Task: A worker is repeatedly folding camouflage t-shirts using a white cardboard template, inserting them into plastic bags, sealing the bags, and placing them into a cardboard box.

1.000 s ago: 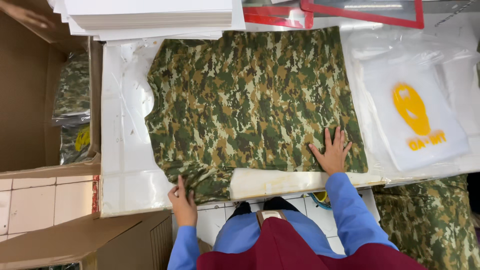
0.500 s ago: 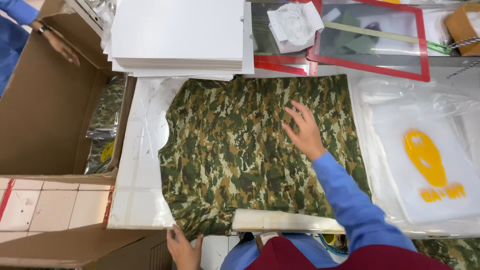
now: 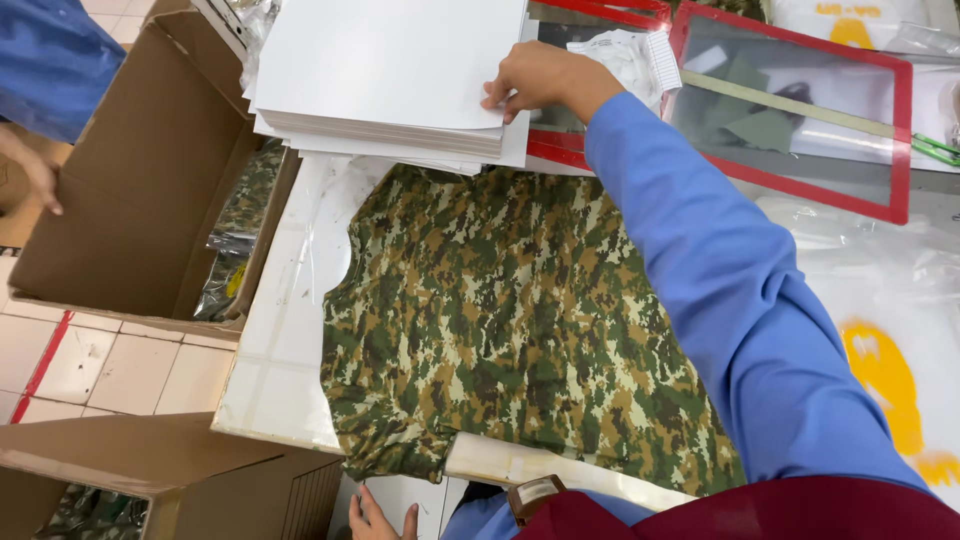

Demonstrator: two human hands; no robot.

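Note:
A camouflage T-shirt (image 3: 500, 330) lies flat on the white table (image 3: 275, 370). My right hand (image 3: 535, 80) reaches across it in a blue sleeve and rests its fingers on the edge of the top sheet of a stack of white boards (image 3: 390, 75) at the back of the table. Whether it grips the sheet is unclear. My left hand (image 3: 380, 518) shows at the bottom edge below the table, fingers apart, holding nothing, just under the shirt's lower left corner.
An open cardboard box (image 3: 140, 190) with bagged camouflage shirts stands left of the table. Another person's hand (image 3: 35, 175) reaches at its far left. A red-framed screen (image 3: 790, 110) lies at the back right. Clear bags with a yellow print (image 3: 890, 390) lie right.
My right hand has left the shirt and travelled up to the stack of white boards. My left hand has let go of the shirt's hem and dropped below the table edge.

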